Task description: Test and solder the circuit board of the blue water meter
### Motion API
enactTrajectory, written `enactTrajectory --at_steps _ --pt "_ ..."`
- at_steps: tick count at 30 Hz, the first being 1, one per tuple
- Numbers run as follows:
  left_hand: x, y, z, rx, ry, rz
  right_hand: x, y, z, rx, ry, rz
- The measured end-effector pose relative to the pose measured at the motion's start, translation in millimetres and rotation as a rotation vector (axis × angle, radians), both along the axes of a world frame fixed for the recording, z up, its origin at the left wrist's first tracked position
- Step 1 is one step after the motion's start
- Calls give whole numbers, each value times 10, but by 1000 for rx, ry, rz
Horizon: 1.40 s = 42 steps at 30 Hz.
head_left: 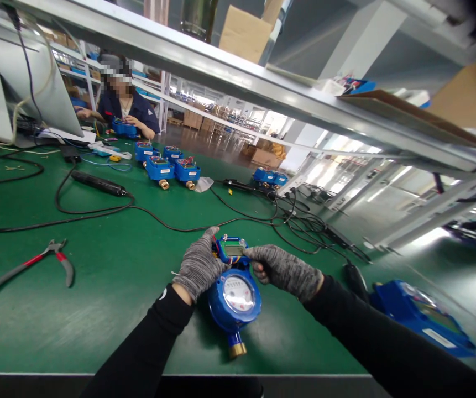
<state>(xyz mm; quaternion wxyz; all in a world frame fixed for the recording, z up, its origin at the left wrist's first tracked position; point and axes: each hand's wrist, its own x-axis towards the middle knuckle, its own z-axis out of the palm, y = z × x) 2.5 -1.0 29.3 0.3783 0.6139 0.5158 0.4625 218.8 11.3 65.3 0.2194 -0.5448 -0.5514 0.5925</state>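
Two gloved hands, left (199, 264) and right (283, 269), clamped on water meter (235, 296) | top module (231, 249) open, wires exposed | cover unfitted | desk (97, 320).

Green bench (109, 309): pliers (34, 265), cables (97, 213), meters (171, 168)

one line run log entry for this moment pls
left hand: gripping round blue water meter | right hand: on its top module | red-handled pliers: lying left on green mat
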Motion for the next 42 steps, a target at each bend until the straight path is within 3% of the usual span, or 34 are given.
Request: enactTrajectory --at_steps 6,10,13,19,25,29,33,37,42 --pt "-236 60 -56 -234 -431 -395 -41 -5 -47 -21 45 -19" --pt "-406 4 30 -256 -412 -517 -13 5 -122 -23 90 -39" --pt "-385 -50 98 -139 -255 -428 34 29 -194 -18 111 -36" --pt "-61 -107 136 10 18 -143 3 -6 -179 17 154 -33" --pt "35 -95 92 115 167 -49 14 5 -153 38 139 3" --pt "40 -90 55 120 187 -29 79 2 -114 135 38 47" --pt "46 -89 16 107 120 -43 135 -71 77 293 -145 144" --pt "37 -87 -12 67 70 -61 264 -81 150 681 -453 5" --pt "27 -90 -13 40 26 -76 371 -36 -79 846 -226 -13"
